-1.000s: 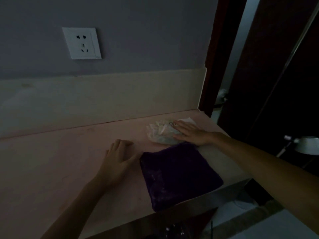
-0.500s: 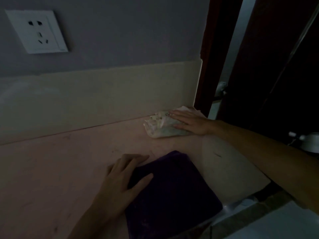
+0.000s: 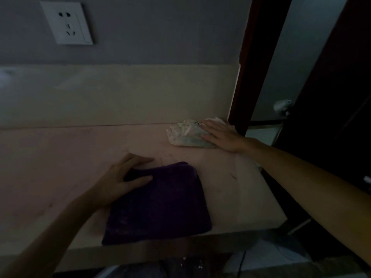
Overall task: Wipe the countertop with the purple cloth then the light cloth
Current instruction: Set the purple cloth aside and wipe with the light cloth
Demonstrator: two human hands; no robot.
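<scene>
Dim light covers our pale counter [image 3: 60, 167], a wall socket [image 3: 67, 23] above its backsplash. Our left hand [image 3: 120, 181] lies flat, fingers spread and gripping nothing, on the far left corner of the purple cloth [image 3: 160, 203] by the front edge. Our right hand [image 3: 222, 135] presses open-palmed on the crumpled light cloth [image 3: 184, 133] in the far right corner.

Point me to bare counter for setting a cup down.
Biggest free patch: the counter left of the left hand, back to the backsplash. A smaller strip runs between the purple cloth and the counter's right edge. Crowded: the back right corner, where the right hand lies flat on the light cloth.
</scene>
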